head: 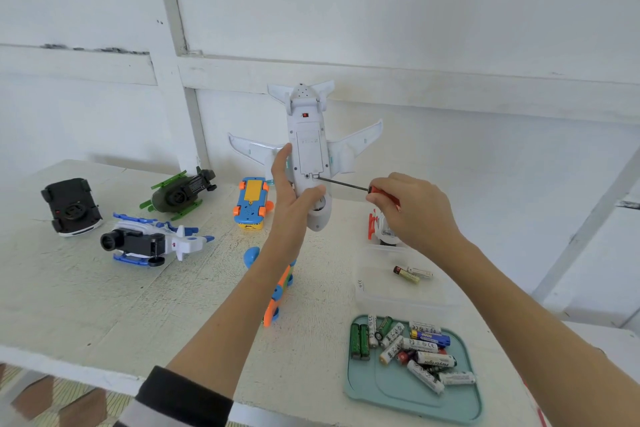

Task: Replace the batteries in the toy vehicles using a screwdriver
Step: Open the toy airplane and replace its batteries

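Right now I read the step as the screw on the battery cover (309, 152) of the white toy plane (306, 149): whether it is going out or in I cannot tell, but the cover sits flush in the belly, so nothing has been swapped in this toy at present. My left hand (289, 198) holds the plane up off the tabletop (104, 288), belly toward me, nose down and tail up, with the thumb pressed across the lower fuselage and the fingers wrapped behind. My right hand (412, 208) pinches the red handle of the screwdriver (349, 185), fingers closed around it, and the thin dark shaft runs leftward to the bottom edge of the cover, where its tip meets a small recessed fastener.

Next I judge the move calls for keeping the tip seated and square while twisting (smooth glossy plastic will let it skate off easily), with the left grip firm against the torque.

Hard moulded plastic makes up the plane, with swept wings and a rounded nose. Cylindrical batteries (412, 348) in shiny printed wrappers lie jumbled on a matte teal tray (391, 392) near my right forearm; a clear tub (398, 291) just beyond holds two more. Other toys lie upside down on the rough, white-painted tabletop.
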The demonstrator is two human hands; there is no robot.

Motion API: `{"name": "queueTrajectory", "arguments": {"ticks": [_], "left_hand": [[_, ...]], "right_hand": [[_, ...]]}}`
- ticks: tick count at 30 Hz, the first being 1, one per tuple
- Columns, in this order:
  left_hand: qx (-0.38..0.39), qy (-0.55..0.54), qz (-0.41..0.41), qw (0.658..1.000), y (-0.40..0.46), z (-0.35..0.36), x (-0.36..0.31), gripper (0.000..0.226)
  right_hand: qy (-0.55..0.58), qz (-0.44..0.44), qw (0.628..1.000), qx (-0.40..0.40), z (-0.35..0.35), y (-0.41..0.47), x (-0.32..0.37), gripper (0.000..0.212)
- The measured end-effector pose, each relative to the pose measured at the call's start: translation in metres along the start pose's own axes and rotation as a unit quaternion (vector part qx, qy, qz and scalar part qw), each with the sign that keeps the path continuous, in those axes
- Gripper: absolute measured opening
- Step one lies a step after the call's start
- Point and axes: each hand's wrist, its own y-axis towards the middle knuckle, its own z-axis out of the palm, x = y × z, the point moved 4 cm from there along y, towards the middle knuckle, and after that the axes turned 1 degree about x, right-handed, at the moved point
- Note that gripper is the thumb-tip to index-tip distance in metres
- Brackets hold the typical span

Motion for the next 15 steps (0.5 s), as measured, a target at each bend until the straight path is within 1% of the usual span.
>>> {"name": "queueTrajectory", "arguments": {"ticks": [5,12,15], "left_hand": [[-0.002,-0.048,-0.015,0.999,0.000,0.005,-0.001,0.069],[-0.001,-0.091,-0.021,0.996,0.001,0.009,-0.007,0.070],[0.009,-0.113,-0.029,0.993,-0.001,0.011,-0.008,0.067]], "right_hand": [[0.019,-0.022,0.999,-0.035,0.002,-0.004,0.001,0.036],[0.048,-0.041,0.996,-0.057,0.002,-0.003,-0.002,0.035],[0.060,-0.047,0.995,-0.059,0.003,-0.003,-0.004,0.035]]}}
